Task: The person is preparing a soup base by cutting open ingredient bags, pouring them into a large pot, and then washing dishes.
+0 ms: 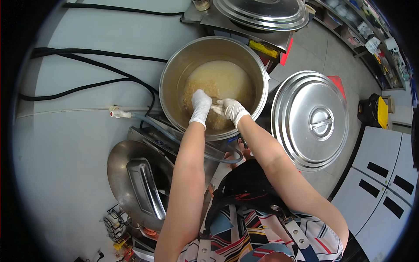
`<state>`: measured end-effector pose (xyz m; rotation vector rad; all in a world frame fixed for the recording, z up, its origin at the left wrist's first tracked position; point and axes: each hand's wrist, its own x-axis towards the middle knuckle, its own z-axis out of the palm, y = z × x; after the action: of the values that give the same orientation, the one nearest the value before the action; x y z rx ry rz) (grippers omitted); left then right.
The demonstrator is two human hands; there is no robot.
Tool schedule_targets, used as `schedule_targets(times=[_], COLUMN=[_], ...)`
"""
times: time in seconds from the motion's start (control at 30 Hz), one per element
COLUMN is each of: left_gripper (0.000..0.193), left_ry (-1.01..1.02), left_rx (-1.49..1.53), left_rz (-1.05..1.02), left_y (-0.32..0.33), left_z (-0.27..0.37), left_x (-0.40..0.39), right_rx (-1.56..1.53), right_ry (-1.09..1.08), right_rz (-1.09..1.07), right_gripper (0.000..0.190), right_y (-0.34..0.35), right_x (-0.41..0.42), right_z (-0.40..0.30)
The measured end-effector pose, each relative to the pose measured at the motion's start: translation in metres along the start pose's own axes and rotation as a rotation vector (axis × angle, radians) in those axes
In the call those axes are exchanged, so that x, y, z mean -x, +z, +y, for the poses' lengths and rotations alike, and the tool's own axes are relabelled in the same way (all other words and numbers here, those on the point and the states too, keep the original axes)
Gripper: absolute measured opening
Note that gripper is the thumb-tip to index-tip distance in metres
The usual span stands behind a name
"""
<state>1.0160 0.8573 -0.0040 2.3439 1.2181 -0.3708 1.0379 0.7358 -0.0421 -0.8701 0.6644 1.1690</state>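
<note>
My left hand (200, 104), in a white glove, reaches down into a large metal stockpot (179, 70). Its fingers are curled and mostly hidden from above. My right hand (231, 109), also gloved, is beside it with fingertips pointing at the left hand. Between the two is a small brownish patch that could be a piece of something or the surface below; I cannot tell if either hand grips it. Cloudy, pale yellowish liquid (226, 73) lies in the pot, with brown, grainy matter (217, 121) around and below my hands.
Right of the pot stands a large container under a round metal lid (294, 131). Another lidded pot (262, 13) is behind. A grey hose with a white fitting (121, 113) runs along the left. A wok (119, 167) holds a metal tray (142, 183). Black cables (108, 52) cross the wall.
</note>
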Motion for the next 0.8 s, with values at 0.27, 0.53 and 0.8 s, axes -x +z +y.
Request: schedule_targets(times=[0.27,0.53,0.8], left_gripper=[0.015,0.013,0.011], left_ry=[0.5,0.139,0.259], left_rx=[-0.114,0.089,0.202], left_rz=[0.102,0.162,-0.052], left_y=[-0.023,-0.017,-0.018], left_z=[-0.016,-0.007,-0.013], left_x=[0.013,-0.004,-0.021], right_rx=[-0.089,-0.251,-0.535], right_ry=[-0.009,0.053,0.102], right_rz=[-0.002,-0.091,0.065], right_gripper=[0.023,0.027,0.024], right_y=[0.019,0.011,0.009], right_x=[0.013,0.007,0.005], right_z=[0.002,0.008,0.015])
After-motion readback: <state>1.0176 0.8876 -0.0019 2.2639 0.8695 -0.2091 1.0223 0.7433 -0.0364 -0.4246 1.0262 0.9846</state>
